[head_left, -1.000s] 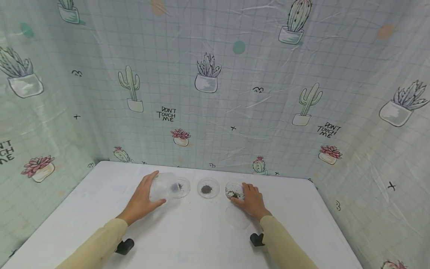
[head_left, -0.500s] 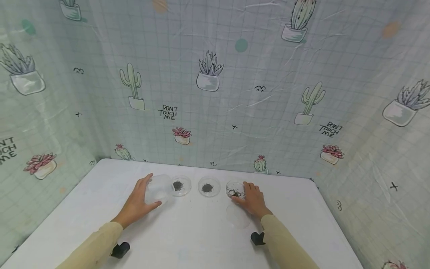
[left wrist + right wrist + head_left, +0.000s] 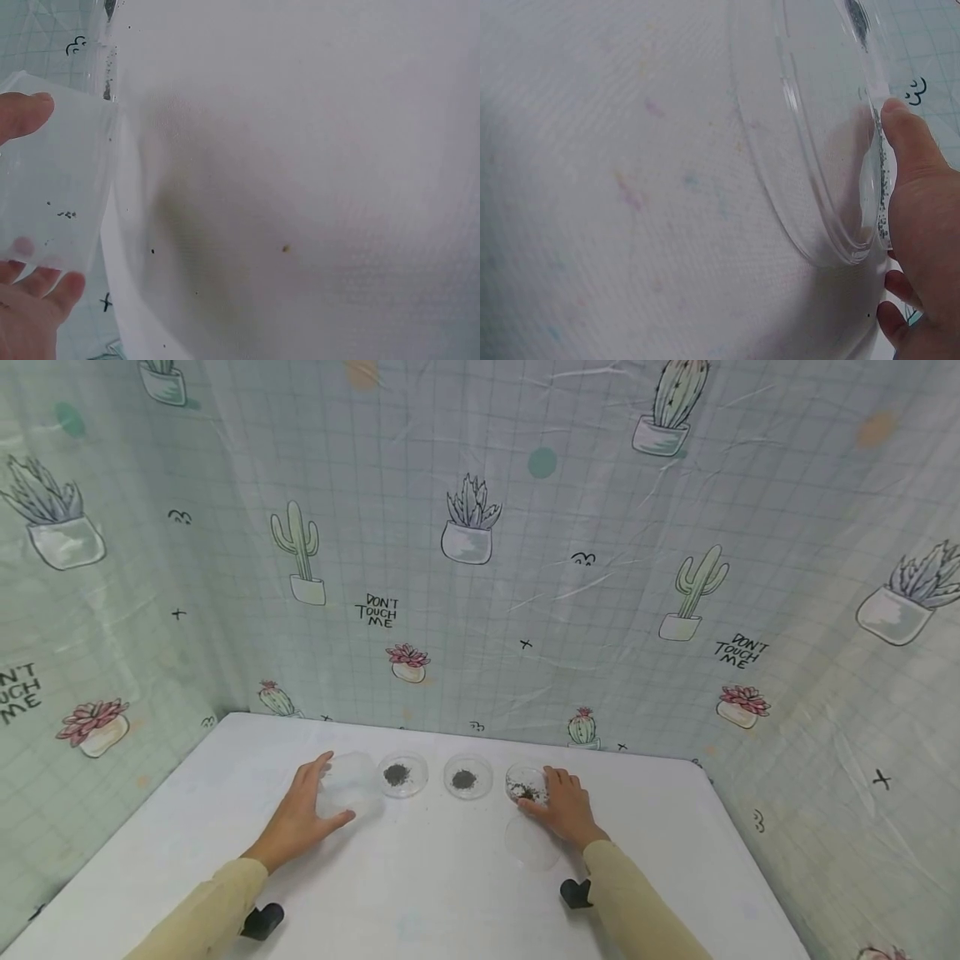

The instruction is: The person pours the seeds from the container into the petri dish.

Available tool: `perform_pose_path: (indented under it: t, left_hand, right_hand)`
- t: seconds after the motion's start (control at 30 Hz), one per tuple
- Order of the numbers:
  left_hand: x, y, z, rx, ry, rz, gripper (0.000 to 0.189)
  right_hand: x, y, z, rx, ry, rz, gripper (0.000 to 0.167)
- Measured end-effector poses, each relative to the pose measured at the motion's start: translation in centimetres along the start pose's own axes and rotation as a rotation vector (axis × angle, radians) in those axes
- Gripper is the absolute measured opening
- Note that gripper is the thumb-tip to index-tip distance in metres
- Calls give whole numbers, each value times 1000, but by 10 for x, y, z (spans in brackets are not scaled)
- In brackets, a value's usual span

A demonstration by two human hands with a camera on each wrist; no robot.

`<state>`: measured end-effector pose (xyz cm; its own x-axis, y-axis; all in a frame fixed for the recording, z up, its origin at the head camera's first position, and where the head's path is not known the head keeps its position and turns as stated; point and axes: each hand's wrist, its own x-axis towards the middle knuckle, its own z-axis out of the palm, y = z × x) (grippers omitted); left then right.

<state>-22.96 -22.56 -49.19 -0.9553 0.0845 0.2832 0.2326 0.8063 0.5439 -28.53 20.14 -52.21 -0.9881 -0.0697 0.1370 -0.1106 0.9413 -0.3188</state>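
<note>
My left hand [image 3: 298, 817] grips a translucent plastic cup [image 3: 349, 785], just left of the row of petri dishes. A few dark grains cling to the wall of the cup [image 3: 60, 172] in the left wrist view, where thumb and fingers span its sides. The left petri dish [image 3: 414, 783] bears a small heap of dark grains; a similar heap lies in the middle petri dish [image 3: 483, 787]. Around the rim of the right petri dish [image 3: 517, 774] my right hand [image 3: 566, 810] keeps its thumb and fingers. Dark grains are scattered widely in that dish.
A clear round lid [image 3: 531, 845] lies flat on the white table [image 3: 442, 893], in front of the right dish. Stray grains dot the tabletop. Behind the table hangs a cactus-print curtain [image 3: 480, 602], which also runs along both sides.
My left hand has drawn the cup to the left, off the left petri dish, so that dish's dark heap now shows fully. My right hand stays at its dish.
</note>
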Motion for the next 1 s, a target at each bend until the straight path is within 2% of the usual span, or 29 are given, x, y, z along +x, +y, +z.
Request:
perform_pose_path:
  t: [0.4,0.8,1.0]
  left_hand:
    - [-5,-10,0,-46,23,-8,100]
    - [-9,-15,0,-44,-41,-79,103]
    - [-7,-13,-3,-14,-24,-45,113]
  right_hand:
    - [0,-1,0,4,-1,1,89]
    - [0,1,0,-11,3,-11,88]
    - [0,1,-1,0,-4,-4,87]
